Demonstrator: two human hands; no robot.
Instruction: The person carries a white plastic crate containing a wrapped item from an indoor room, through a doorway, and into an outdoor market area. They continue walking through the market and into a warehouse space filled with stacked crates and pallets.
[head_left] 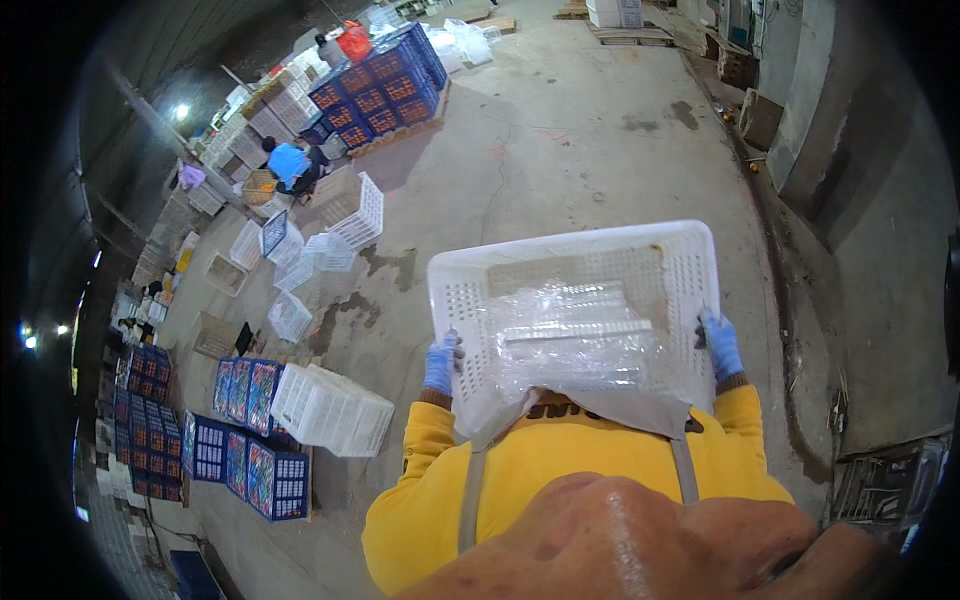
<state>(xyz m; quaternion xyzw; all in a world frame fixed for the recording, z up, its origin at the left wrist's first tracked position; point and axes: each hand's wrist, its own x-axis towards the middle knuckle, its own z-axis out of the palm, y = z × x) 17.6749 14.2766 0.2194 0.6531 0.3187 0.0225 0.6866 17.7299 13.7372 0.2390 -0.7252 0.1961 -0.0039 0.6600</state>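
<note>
A white plastic crate (570, 241) with perforated sides is held in front of my body. My left hand (440, 364), in a blue glove, grips its left side. On the opposite side my right hand (719, 343), gloved in blue too, is closed on the crate wall. Inside lie shiny, clear plastic-wrapped packs (575, 335), stacked flat; what they contain is hard to make out. The crate's near edge is hidden behind the grey apron (640, 408) over my yellow sleeves and top.
White crates (330, 410) and blue crates (275, 480) stand at the lower left. A person in blue (290, 165) crouches among scattered white crates (357, 212). Stacked blue crates (385, 85) rise behind. A wall (895, 240) runs along the right.
</note>
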